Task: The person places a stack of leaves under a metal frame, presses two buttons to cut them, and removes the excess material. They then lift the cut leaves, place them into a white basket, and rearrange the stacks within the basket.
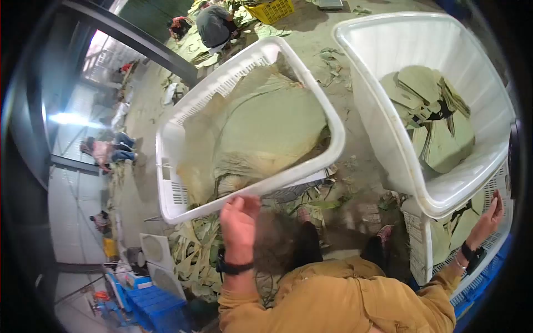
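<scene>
My left hand (pixel 240 221) is at the near rim of a white slotted basket (pixel 250 195), its fingers curled against the edge. Inside that basket lies a large, smooth, pale green pile (pixel 269 119) with a creased, film-like surface at its sides. My right hand (pixel 488 219) is raised at the right, fingers stretched, over a lower white basket (pixel 420 238) holding flat green leaves. It appears to hold nothing. Beside it stands a deep white tub (pixel 373 119) with stacks of rounded, flat green leaves (pixel 447 141) in it. Dark bands circle both wrists.
Leaf scraps (pixel 194 250) litter the floor around my feet. Blue crates (pixel 150 305) and pale panels (pixel 161 261) stand at lower left. A crouching person (pixel 214 26) is at the back near a yellow basket (pixel 270 10). Another person (pixel 108 150) sits at the left.
</scene>
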Tool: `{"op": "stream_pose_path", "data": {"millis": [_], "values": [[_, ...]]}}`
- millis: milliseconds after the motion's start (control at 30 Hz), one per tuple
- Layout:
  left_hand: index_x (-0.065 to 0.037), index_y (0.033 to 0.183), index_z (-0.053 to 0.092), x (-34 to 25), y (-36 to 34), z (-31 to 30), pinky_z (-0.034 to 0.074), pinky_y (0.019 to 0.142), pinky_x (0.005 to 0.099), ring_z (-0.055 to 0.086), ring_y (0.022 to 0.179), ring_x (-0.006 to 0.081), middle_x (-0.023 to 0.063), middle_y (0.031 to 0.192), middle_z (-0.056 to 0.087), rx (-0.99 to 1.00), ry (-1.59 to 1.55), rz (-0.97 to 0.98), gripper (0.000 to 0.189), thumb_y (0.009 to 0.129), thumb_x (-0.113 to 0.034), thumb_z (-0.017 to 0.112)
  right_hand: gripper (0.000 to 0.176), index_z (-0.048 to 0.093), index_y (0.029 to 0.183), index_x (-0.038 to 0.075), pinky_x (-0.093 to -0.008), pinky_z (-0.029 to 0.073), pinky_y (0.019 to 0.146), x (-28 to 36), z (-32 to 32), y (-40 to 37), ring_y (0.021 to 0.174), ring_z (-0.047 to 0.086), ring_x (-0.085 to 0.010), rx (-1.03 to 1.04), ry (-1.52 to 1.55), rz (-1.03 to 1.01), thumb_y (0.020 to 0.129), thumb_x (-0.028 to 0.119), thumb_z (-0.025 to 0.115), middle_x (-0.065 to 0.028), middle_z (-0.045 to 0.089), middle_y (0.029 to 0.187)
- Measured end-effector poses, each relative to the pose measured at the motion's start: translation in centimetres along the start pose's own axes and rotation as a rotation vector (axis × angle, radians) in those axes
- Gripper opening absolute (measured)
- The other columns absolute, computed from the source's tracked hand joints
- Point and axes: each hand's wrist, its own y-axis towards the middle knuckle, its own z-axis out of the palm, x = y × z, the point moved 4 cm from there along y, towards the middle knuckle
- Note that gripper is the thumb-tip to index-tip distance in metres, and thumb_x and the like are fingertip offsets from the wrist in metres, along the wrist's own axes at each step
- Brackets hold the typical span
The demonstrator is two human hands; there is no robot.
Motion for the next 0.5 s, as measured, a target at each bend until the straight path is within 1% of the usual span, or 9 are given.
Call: {"op": "stream_pose_path", "data": {"millis": [67,133,167,233,267,300,367,433,500], "values": [[0.003,0.102,0.053,-2.5,6.9,-6.1,0.05,0.093,0.0407,0.058,0.104,0.0278,0.0165,0.103,0.06,-0.015,-0.276,-0.094,0.014,0.091,-0.005,0.051,0.025,0.059,0.116,-0.004,-0.0282,0.042,0.097,8.9,4.4,-4.4,0.106,0.058,-0.0177,0.114,-0.015,-0.09,0.097,0.008,0.048,-0.0114,0.062,0.116],[0.007,0.124,0.036,-3.4,11.9,-8.7,0.039,0.105,0.0482,0.045,0.12,0.0372,0.0229,0.123,0.046,-0.211,-0.374,-0.246,0.042,0.091,-0.011,0.053,0.023,0.058,0.113,-0.003,-0.03,0.043,0.096,17.3,11.1,-11.2,0.105,0.057,-0.0185,0.374,-0.075,-0.314,0.094,0.003,0.048,-0.0112,0.061,0.115],[0.007,0.124,0.036,-3.5,13.5,-8.9,0.039,0.105,0.0482,0.045,0.12,0.0372,0.0229,0.123,0.046,-0.215,-0.394,-0.274,0.042,0.091,-0.011,0.053,0.023,0.059,0.112,-0.002,-0.0303,0.045,0.092,20.3,15.4,-14.9,0.106,0.056,-0.0174,0.545,0.267,-0.298,0.09,-0.002,0.053,-0.0112,0.061,0.115],[0.009,0.131,0.029,-2.0,15.0,-8.9,0.037,0.105,0.0493,0.043,0.122,0.0385,0.0248,0.127,0.044,-0.281,-0.306,-0.6,0.053,0.09,-0.012,0.054,0.024,0.059,0.109,0.0,-0.0303,0.049,0.086,28.1,22.2,-20.7,0.103,0.06,-0.0192,0.814,0.275,-0.305,0.085,-0.006,0.057,-0.0118,0.06,0.117],[0.009,0.131,0.029,-0.9,15.5,-9.3,0.037,0.105,0.0493,0.043,0.122,0.0385,0.0248,0.127,0.044,-0.278,-0.303,-0.632,0.053,0.09,-0.012,0.054,0.025,0.06,0.109,0.0,-0.03,0.051,0.082,30.3,25.1,-22.9,0.098,0.062,-0.0197,0.909,0.318,-0.373,0.085,-0.005,0.059,-0.0116,0.062,0.112],[0.011,0.134,0.024,1.1,16.1,-9.6,0.03,0.11,0.0494,0.037,0.127,0.0388,0.0261,0.137,0.033,-0.235,-0.291,-0.738,0.058,0.09,-0.013,0.053,0.025,0.06,0.108,0.0,-0.0299,0.051,0.079,32.5,27.5,-24.9,0.092,0.064,-0.0203,0.995,0.34,-0.396,0.084,-0.003,0.062,-0.0115,0.064,0.104],[0.012,0.137,0.018,3.4,16.8,-9.3,0.024,0.114,0.0494,0.031,0.132,0.0391,0.0274,0.146,0.023,-0.176,-0.268,-0.864,0.063,0.09,-0.014,0.052,0.023,0.06,0.106,0.001,-0.0328,0.052,0.075,33.8,32.1,-28.8,0.085,0.064,-0.0251,1.24,0.383,-0.275,0.083,0.003,0.064,-0.014,0.063,0.096],[0.013,0.135,0.023,4.5,17.1,-8.0,0.025,0.114,0.0485,0.034,0.13,0.0387,0.026,0.143,0.031,0.015,-0.354,-0.887,0.058,0.092,-0.016,0.048,0.022,0.058,0.103,0.001,-0.0397,0.049,0.078,33.5,35.4,-32.0,0.09,0.061,-0.0334,1.373,0.274,-0.421,0.085,0.011,0.063,-0.0172,0.061,0.097],[0.011,0.133,0.03,4.8,17.2,-6.5,0.026,0.113,0.0484,0.038,0.128,0.0374,0.0256,0.139,0.038,-0.079,-0.227,-0.908,0.051,0.093,-0.017,0.045,0.024,0.058,0.104,0.002,-0.0417,0.048,0.081,32.6,37.3,-33.5,0.094,0.059,-0.0357,1.428,0.19,-0.481,0.084,0.014,0.062,-0.0177,0.061,0.097]]}}
